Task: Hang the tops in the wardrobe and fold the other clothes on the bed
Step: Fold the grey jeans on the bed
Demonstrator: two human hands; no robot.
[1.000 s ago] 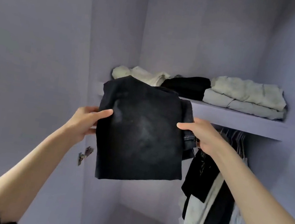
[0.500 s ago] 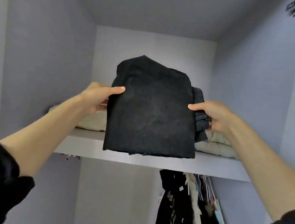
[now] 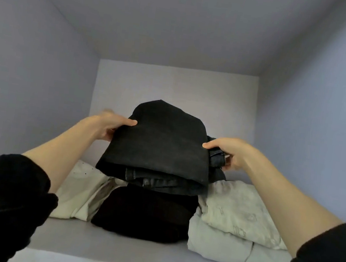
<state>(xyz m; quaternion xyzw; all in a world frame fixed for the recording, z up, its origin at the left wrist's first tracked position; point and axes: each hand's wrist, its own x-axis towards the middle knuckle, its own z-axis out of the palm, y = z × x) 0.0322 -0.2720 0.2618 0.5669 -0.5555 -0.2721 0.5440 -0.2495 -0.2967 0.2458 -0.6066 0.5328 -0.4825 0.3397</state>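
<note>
Wardrobe shelf [image 3: 149, 258]: pale folded stacks flanking black folded pile [image 3: 145, 213]. Left hand [image 3: 110, 126], right hand [image 3: 231, 152] gripping folded dark jeans [image 3: 158, 148] by sides, over black pile. Not yet set down; folding apparently done.

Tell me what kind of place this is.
Most likely the top compartment of a wardrobe: a plain shelf boxed in by walls, folded pale clothes stacked on it, and both hands lowering folded dark jeans onto a black pile.
</note>
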